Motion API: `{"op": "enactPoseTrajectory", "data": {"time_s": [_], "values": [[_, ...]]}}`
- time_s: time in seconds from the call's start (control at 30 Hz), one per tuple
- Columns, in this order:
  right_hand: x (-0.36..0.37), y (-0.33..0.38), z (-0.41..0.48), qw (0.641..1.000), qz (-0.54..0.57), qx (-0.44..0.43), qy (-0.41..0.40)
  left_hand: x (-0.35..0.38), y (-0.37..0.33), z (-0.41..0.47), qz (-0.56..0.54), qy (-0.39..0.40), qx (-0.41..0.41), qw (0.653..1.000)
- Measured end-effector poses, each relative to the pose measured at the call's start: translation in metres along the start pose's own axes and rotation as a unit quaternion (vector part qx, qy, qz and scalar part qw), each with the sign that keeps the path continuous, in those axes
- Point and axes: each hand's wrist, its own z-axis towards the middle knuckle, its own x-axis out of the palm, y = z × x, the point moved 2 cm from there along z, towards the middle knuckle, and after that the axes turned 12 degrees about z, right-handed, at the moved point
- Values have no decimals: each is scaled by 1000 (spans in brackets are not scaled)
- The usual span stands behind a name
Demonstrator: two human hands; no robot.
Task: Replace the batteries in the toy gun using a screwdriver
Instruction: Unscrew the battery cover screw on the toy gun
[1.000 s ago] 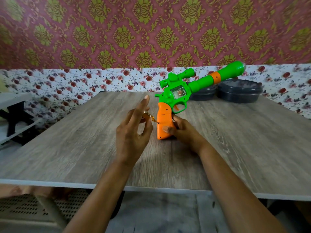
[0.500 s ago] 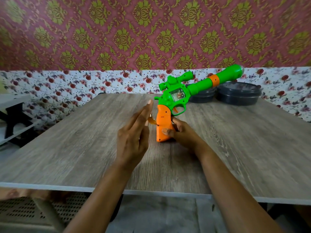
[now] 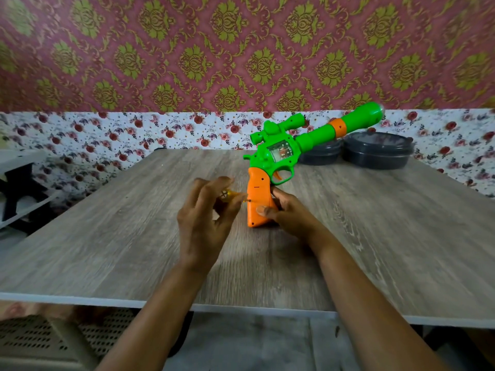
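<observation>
Left of the right grip [image 3: 292, 218] clamped on the toy gun [image 3: 258, 199], the left grip [image 3: 203, 223], seemingly pinching the screwdriver [image 3: 231, 195], should press its tip squarely inward

**Bare hands, bare forearms**

The person shows as two arms and nothing more. The left hand [image 3: 201, 226] and the right hand [image 3: 292, 218] are bare. So are the left forearm [image 3: 160, 311] and the right forearm [image 3: 369, 303], uncovered along all of the length in view, from the wrist to where the lower edge cuts them off. Both forearms are slim and smooth. On the back of the left hand the knuckles and faint ridges stand out. Its fingers [image 3: 206, 188] are long and slender, and their tips are softened by blur. The right hand's thumbnail [image 3: 261, 210] is short and rounded.
</observation>
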Motion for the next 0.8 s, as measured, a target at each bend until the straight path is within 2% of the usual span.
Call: {"op": "enactPoseTrajectory", "data": {"time_s": [0.3, 0.57, 0.8], "values": [[-2, -2, 3, 1000, -15, 4, -3, 3, 0, 2, -14, 32, 32, 999], [-1, -2, 1, 1000, 4, -1, 1, -1, 3, 1, 0, -23, 1, 1000], [-1, -1, 0, 1000, 5, 5, 4, 2, 0, -1, -7, 29, 2, 1000]]}}
